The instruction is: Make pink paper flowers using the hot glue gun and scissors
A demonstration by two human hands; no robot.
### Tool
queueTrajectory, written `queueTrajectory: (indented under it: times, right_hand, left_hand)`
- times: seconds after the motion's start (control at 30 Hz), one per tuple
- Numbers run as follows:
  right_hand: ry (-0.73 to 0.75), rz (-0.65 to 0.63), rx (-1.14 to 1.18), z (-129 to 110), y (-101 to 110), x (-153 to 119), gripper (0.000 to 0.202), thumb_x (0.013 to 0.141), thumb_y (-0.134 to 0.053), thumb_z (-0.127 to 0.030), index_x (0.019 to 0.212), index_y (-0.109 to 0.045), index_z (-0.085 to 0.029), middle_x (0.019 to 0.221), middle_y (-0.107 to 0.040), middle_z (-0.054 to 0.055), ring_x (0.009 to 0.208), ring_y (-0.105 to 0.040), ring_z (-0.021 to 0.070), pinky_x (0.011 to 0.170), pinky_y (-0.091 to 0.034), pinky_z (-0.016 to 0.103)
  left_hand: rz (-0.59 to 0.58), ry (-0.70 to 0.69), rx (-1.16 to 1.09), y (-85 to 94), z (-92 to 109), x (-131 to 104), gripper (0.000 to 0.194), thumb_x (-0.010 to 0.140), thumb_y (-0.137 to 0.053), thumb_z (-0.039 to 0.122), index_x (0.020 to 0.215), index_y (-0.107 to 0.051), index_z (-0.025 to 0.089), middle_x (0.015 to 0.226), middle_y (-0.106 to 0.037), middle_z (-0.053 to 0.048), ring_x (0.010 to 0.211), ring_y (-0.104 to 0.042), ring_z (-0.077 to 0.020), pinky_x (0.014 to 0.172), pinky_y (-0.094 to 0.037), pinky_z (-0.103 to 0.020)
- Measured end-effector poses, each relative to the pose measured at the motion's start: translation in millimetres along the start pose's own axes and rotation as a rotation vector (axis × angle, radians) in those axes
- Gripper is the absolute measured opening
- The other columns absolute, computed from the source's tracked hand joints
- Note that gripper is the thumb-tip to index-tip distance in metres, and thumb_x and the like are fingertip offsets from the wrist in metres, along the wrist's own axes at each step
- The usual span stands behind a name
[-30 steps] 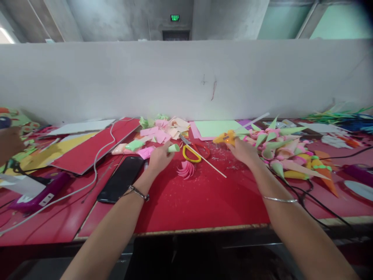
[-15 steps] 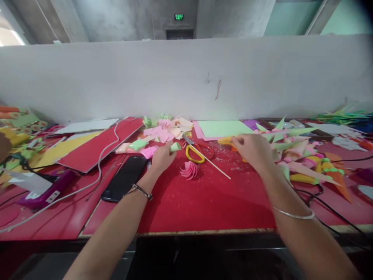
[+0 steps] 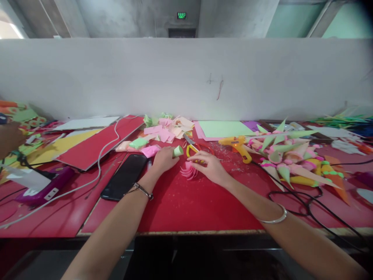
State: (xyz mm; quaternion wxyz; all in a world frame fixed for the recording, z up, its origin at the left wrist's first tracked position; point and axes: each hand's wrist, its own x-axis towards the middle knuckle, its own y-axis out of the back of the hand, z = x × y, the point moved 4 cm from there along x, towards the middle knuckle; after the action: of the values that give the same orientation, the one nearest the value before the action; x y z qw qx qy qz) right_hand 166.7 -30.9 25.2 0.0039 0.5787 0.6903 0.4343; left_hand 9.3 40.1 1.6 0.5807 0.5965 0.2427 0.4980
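A small light-green paper roll (image 3: pixel 178 151) is held in the closed fingers of my left hand (image 3: pixel 164 159). My right hand (image 3: pixel 210 166), fingers apart and holding nothing I can see, hovers at the top of a pink fluted paper piece (image 3: pixel 189 172) on the red table. Behind that hand lie scissors with yellow and red handles (image 3: pixel 192 149), partly covered by it. To the right a yellow glue gun (image 3: pixel 237 146) rests on the table, its black cable trailing right.
A black phone (image 3: pixel 124 177) lies left of my left forearm. Paper cones (image 3: pixel 291 155) are piled at right; packets of clay (image 3: pixel 139 143), boards (image 3: pixel 101 142) and a purple power strip (image 3: pixel 48 190) are left. Another person's hand (image 3: pixel 10 138) shows at the far left.
My right hand has let go of the yellow glue gun and moved left to the pink paper piece. My left hand has shifted slightly right with the green roll.
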Motion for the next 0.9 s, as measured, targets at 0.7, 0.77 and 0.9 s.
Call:
queueTrajectory:
  times: [0.7, 0.77, 0.9]
  right_hand:
    - [0.02, -0.012, 0.1, 4.1, 3.3, 2.2, 0.014, 0.076, -0.056, -0.026, 0.079, -0.067, -0.018, 0.08, -0.066, 0.004, 0.075, -0.06, 0.014, 0.07, -0.045, 0.026]
    - [0.021, -0.017, 0.095, 4.3, 2.9, 2.5, 0.013, 0.076, -0.056, -0.026, 0.076, -0.066, -0.018, 0.077, -0.066, 0.004, 0.072, -0.059, 0.0135, 0.068, -0.044, 0.025]
    - [0.03, -0.03, 0.064, 3.1, 2.3, 2.7, 0.013, 0.075, -0.057, -0.026, 0.071, -0.065, -0.017, 0.072, -0.064, 0.003, 0.068, -0.057, 0.0125, 0.064, -0.043, 0.024]
  left_hand:
    - [-0.085, 0.059, 0.057, 4.0, 6.7, -1.1, 0.03, 0.074, -0.042, 0.039, 0.088, -0.054, 0.015, 0.091, -0.061, -0.008, 0.083, -0.057, -0.021, 0.067, -0.043, -0.028]
    - [-0.082, 0.06, 0.053, 3.7, 6.6, -1.1, 0.03, 0.074, -0.042, 0.039, 0.087, -0.054, 0.015, 0.091, -0.061, -0.009, 0.082, -0.057, -0.0212, 0.066, -0.043, -0.028]
    - [-0.087, 0.066, 0.05, 3.4, 7.0, -0.5, 0.032, 0.075, -0.039, 0.039, 0.088, -0.055, 0.014, 0.09, -0.061, -0.009, 0.082, -0.057, -0.0218, 0.067, -0.042, -0.029]
